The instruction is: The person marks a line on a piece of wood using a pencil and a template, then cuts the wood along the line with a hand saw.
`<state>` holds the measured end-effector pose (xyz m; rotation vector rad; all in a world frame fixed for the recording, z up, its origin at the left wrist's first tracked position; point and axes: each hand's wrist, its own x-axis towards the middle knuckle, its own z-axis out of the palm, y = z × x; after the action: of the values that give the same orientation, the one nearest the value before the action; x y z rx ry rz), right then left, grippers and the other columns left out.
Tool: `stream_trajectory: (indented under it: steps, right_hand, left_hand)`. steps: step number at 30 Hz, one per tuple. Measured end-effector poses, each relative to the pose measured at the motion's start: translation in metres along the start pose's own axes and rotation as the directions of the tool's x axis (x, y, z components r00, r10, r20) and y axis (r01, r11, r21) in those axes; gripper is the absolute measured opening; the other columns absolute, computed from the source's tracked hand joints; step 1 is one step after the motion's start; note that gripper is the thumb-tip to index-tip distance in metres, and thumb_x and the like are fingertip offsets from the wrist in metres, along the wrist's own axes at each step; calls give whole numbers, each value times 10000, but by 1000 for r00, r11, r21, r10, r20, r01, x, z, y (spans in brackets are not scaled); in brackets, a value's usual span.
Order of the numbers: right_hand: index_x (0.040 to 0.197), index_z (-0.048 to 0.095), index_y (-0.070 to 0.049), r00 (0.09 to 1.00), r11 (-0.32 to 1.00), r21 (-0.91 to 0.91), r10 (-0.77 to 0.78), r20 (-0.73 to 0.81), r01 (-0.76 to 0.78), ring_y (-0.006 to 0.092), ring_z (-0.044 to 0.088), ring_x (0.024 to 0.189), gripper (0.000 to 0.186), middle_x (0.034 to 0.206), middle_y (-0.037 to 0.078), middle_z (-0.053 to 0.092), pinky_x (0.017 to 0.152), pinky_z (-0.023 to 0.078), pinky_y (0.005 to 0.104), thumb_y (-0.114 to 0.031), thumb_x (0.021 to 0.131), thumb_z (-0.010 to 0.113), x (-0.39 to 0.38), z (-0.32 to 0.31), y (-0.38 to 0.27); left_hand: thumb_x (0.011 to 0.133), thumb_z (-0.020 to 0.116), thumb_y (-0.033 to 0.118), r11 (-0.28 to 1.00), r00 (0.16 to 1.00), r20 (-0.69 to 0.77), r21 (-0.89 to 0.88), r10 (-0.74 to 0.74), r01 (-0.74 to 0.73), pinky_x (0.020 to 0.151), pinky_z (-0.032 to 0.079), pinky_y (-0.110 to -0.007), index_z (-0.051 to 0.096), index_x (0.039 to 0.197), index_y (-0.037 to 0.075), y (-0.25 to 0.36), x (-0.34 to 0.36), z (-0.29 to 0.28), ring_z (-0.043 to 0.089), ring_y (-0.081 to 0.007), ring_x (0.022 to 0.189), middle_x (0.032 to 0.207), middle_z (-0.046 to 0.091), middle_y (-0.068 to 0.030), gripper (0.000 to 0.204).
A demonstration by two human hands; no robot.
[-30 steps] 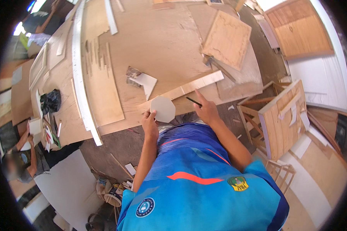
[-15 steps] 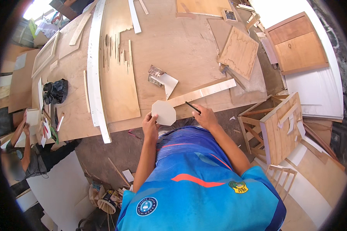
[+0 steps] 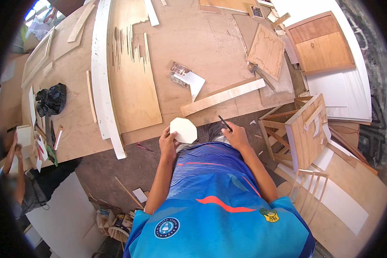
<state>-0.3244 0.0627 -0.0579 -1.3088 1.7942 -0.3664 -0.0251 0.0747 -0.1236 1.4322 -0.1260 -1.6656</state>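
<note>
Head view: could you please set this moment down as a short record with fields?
Setting: carpentry shop, seen from above
Left hand: holds a pale many-sided cutout by its edge
Right hand: holds a dark pencil, apart from the cutout
Worktable: plywood sheets, a long pale wooden strip just beyond the hands
Left side of table: curved white board, black bag
Right side: wooden frame piece beside the table
Others: another person at the far left
</note>
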Motion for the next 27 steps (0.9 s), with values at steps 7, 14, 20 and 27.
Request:
stream_trajectory:
  steps: [7, 14, 20, 27]
  right_hand:
    - [1316, 713, -74, 998, 998, 58, -36, 45, 34, 316, 760, 814, 425, 865, 165, 773, 792, 580, 432, -275, 942, 740, 24, 5, 4]
    - [1418, 654, -49, 921, 974, 219, -138, 364, 59, 241, 753, 1011, 589, 1018, 147, 809, 921, 545, 375, -416, 963, 721, 84, 22, 45]
    - [1169, 740, 32, 893, 942, 336, -139, 429, -14, 124, 665, 873, 345, 987, 59, 754, 808, 529, 299, -253, 977, 759, 134, 13, 43]
    - [1155, 760, 12, 999, 946, 325, -29, 36, 16, 384, 745, 1028, 479, 1053, 230, 781, 885, 549, 452, -406, 920, 768, 245, -38, 79]
  left_hand:
    - [1001, 588, -11, 999, 1000, 12, -40, 9, -8, 895, 676, -416, 529, 1514, 0, 1, -3, 17, 708, -260, 1161, 1374, 640, -163, 517]
    - [993, 632, 4, 1000, 999, 30, 23, 16, -17, 963, 625, -409, 504, 1538, -1, -12, -4, 58, 692, -272, 1187, 1373, 647, -165, 560]
    - [1022, 676, 90, 989, 994, 11, 103, 107, -108, 921, 621, -363, 442, 1575, -9, -31, -10, 112, 696, -252, 1170, 1356, 656, -171, 609]
    - [1056, 651, 142, 982, 977, -155, 138, 146, -125, 889, 631, -363, 492, 1520, -37, -75, -12, 149, 734, -252, 1100, 1288, 710, -183, 522]
